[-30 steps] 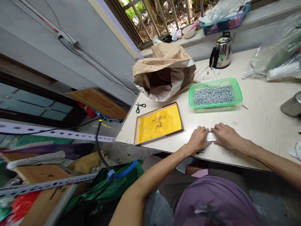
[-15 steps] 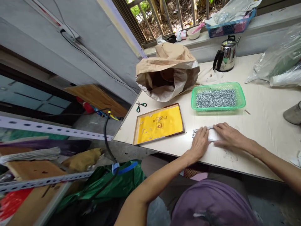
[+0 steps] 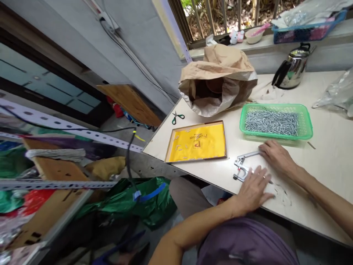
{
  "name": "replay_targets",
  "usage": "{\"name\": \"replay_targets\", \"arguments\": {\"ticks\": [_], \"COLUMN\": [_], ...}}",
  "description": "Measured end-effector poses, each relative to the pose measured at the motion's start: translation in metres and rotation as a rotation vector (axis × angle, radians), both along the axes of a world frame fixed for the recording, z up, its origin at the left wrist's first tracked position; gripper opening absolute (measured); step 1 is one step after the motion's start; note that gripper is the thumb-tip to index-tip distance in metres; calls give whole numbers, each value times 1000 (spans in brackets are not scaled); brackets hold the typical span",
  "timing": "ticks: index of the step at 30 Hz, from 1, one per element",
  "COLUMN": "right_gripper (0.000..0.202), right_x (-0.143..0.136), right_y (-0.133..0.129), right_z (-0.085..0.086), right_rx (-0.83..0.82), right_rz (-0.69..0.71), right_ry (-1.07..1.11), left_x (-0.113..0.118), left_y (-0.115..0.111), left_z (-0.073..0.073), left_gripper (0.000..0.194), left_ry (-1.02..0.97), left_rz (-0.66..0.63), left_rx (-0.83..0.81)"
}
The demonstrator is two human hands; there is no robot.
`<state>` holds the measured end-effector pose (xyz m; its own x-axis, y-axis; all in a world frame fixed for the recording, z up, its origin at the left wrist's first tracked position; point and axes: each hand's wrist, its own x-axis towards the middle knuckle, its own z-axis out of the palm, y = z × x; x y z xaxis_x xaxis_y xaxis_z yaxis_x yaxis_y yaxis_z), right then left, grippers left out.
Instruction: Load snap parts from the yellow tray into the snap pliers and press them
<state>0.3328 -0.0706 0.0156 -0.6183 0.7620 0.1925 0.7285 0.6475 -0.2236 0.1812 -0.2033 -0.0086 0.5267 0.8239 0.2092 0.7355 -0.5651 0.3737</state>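
A silvery pair of pliers [image 3: 242, 173] with a C-shaped jaw lies on the pale table, its two long handles spread apart. My left hand [image 3: 255, 189] rests over the lower handle with the fingers stretched and spread, hiding part of it. At the far end of the upper handle, my right hand [image 3: 278, 156] has its fingers curled against the metal. Just beyond stands a green plastic basket [image 3: 309, 123] full of small metal pins or screws [image 3: 271, 122]. To the left is a shallow tray [image 3: 226, 141] lined with yellow printed material [image 3: 187, 147], bearing several small pieces.
Green-handled scissors [image 3: 178, 117] lie near the table's left edge. Behind the tray, a large open brown paper bag [image 3: 220, 66] slumps. A steel kettle [image 3: 296, 68] stands at the back, with clear plastic wrapping [image 3: 336, 92] to its right.
The pliers' handles have swung apart, and the jaw now shows. My left hand has moved toward me with its fingers spreading; my right hand sits at the upper handle's end. The view has shifted left.
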Motion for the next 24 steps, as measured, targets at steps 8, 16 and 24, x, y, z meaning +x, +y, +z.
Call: {"name": "replay_targets", "arguments": {"ticks": [8,16,24], "right_gripper": [29,24,21], "right_x": [-3,-15,21], "right_y": [-71,-79,-94], "right_z": [-15,-13,-8], "right_rx": [27,-57,147], "right_rz": [190,61,-40], "right_ry": [96,174,318], "left_x": [-76,-88,-74], "left_y": [-11,33,25], "left_z": [20,31,23], "left_gripper": [26,26,7], "left_ry": [-124,-29,122], "left_rz": [334,567,418], "left_rx": [22,-442,-458]}}
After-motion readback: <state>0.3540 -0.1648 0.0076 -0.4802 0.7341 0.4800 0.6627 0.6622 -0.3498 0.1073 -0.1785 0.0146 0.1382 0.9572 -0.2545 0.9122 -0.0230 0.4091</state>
